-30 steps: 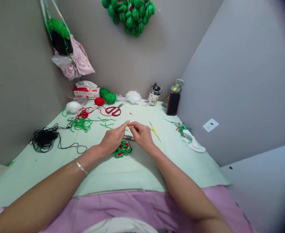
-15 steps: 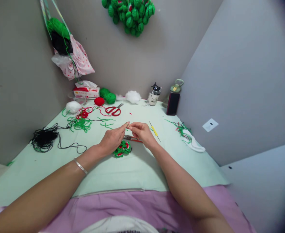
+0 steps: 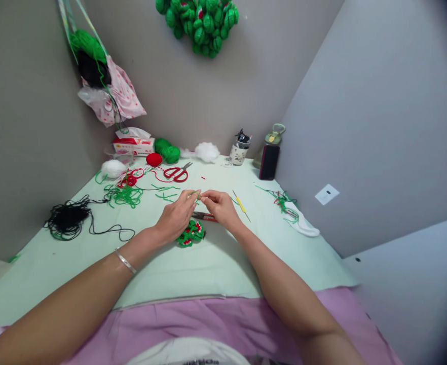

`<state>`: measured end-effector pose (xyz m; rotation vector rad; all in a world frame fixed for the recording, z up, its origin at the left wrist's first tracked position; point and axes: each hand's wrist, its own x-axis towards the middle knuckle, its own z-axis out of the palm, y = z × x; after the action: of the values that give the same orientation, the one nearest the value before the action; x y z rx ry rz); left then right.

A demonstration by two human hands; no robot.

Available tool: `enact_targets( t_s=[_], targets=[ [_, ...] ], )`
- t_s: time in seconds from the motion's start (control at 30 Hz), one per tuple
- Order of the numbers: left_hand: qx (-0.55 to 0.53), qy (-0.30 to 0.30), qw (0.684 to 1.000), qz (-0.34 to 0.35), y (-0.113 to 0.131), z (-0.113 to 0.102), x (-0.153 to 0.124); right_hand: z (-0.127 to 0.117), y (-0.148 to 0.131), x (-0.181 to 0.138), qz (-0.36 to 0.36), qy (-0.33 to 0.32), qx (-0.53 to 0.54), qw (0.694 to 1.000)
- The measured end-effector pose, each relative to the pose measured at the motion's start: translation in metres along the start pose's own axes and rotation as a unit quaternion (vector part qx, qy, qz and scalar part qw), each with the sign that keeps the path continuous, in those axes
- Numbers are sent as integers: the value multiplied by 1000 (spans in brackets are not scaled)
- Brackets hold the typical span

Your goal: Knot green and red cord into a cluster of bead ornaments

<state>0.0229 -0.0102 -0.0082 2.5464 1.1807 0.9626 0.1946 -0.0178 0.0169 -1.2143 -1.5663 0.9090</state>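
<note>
My left hand [image 3: 177, 217] and my right hand [image 3: 219, 207] meet above the middle of the table, thumbs and fingertips pinched together. Between them is a short loop of green yarn [image 3: 197, 195], held by both hands. Its ends are hidden by the fingers. Just below lie small thread snips [image 3: 205, 217] with red handles, partly covered by my right hand. Closer to me, by my left wrist, rest green crocheted pieces [image 3: 191, 233] with red and white parts. A yellow-handled crochet hook [image 3: 240, 204] lies to the right of my right hand.
Red-handled scissors [image 3: 176, 174], cut green yarn strands and a red yarn ball [image 3: 154, 159] lie beyond my hands. Black yarn [image 3: 68, 218] is heaped at left. A phone [image 3: 269, 162] leans against a bottle at back right. A white cloth piece [image 3: 303, 223] with yarn scraps lies at right.
The green yarn between my fingertips now shows as a curved loop. My fingers have shifted slightly around it. The whole view has moved a little.
</note>
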Motion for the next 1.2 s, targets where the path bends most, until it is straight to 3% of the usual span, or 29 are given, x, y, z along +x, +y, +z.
enact_targets(
  t_s=[0.33, 0.67, 0.77, 1.2],
  targets=[
    [40, -12, 999, -7, 2, -4, 2, -4, 1, 4, 30, -62, 80, 994],
    [134, -26, 990, 33, 3, -8, 5, -7, 2, 3, 41, -65, 75, 994],
    [134, -34, 990, 35, 2, -8, 5, -8, 4, 4, 48, -87, 81, 992],
    [126, -51, 990, 36, 2, -10, 5, -8, 6, 5, 62, -75, 92, 991]
  ],
)
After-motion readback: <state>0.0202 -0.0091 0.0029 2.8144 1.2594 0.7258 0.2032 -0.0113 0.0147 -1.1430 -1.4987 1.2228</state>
